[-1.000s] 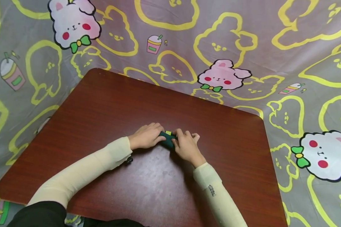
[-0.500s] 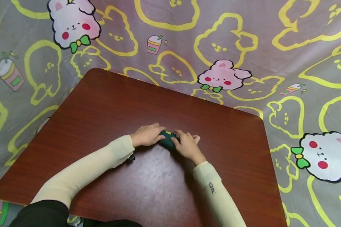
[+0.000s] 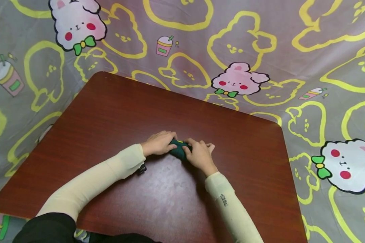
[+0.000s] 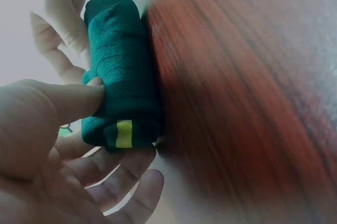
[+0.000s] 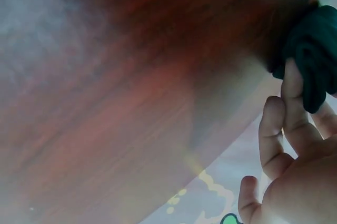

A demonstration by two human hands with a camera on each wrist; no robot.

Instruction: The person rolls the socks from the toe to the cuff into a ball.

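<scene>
A dark green rolled-up knitted cloth (image 3: pixel 179 149) lies on the brown table between my two hands. In the left wrist view the cloth roll (image 4: pixel 124 66) is a ribbed cylinder with a small yellow patch at its near end. My left hand (image 3: pixel 159 142) grips its left end, with the thumb on the near side and the fingers behind. At the opposite end, my right hand (image 3: pixel 199 155) holds the roll between thumb and fingers. A loose fold of the green cloth (image 5: pixel 314 61) hangs by the right fingers in the right wrist view. Exactly what garment it is cannot be told.
The brown wooden table (image 3: pixel 124 104) has rounded corners. A grey curtain (image 3: pixel 188 40) with yellow outlines and cartoon rabbits hangs behind and beside it. Pale sleeves (image 3: pixel 97 182) cover both forearms, and a small black device (image 3: pixel 142 168) sits under the left wrist.
Both hands have kept their hold and barely shifted. The green cloth has turned into a rounder, smoother roll, and less of the yellow patch shows from above.
</scene>
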